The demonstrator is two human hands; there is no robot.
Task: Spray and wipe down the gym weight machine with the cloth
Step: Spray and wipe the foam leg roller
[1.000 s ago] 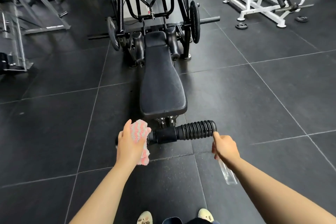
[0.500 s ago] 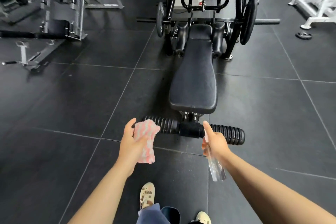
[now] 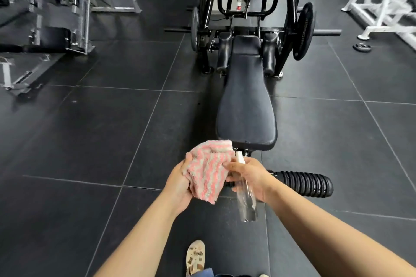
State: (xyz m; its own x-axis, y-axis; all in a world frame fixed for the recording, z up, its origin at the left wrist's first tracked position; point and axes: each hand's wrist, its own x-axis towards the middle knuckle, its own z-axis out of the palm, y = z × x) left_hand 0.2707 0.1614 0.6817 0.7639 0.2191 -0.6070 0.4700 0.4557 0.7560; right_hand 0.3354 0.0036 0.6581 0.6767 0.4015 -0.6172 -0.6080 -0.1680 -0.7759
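Both hands have drawn together near the bench (image 3: 245, 105): left hand (image 3: 180, 183) grips the soft, light cloth (image 3: 208, 170); right hand (image 3: 252, 175) holds the slippery spray bottle (image 3: 245, 200), fingertips touching the cloth's edge.

Both forearms (image 3: 144, 231) are bare, with no sleeves, watch or rings showing. A light, cream-coloured shoe (image 3: 195, 256) with a brown printed pattern covers one foot, and a strip of blue trouser fabric (image 3: 202, 273) sits just beside it.
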